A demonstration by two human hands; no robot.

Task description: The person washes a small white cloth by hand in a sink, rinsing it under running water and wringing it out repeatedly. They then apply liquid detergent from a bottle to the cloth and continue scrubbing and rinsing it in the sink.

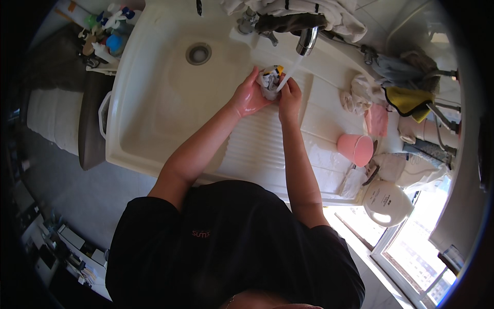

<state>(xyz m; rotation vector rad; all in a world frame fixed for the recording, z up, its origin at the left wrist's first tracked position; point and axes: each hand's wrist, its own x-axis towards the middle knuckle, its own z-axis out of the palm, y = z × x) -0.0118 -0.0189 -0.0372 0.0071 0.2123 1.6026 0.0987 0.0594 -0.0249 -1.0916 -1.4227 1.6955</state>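
My left hand [250, 98] is wet and cradles a small crumpled grey-white cloth [269, 85] in its palm. A yellow and black patch shows at the cloth's far end. My right hand [290, 95] pinches the right side of the same cloth, its fingertips partly hidden. From a chrome faucet [307, 41], a stream of water [289, 73] runs down onto the cloth by my right fingers. Both hands are above the ribbed washboard [256, 145] of a white laundry sink [154, 104], right of its basin.
A round drain [198, 53] lies in the basin's far part. Right of the washboard stand a pink cup [355, 149] and a white jug [388, 202] by the window. Cloths, one a yellow towel [409, 101], hang near pipes. Several bottles [112, 42] crowd the far left.
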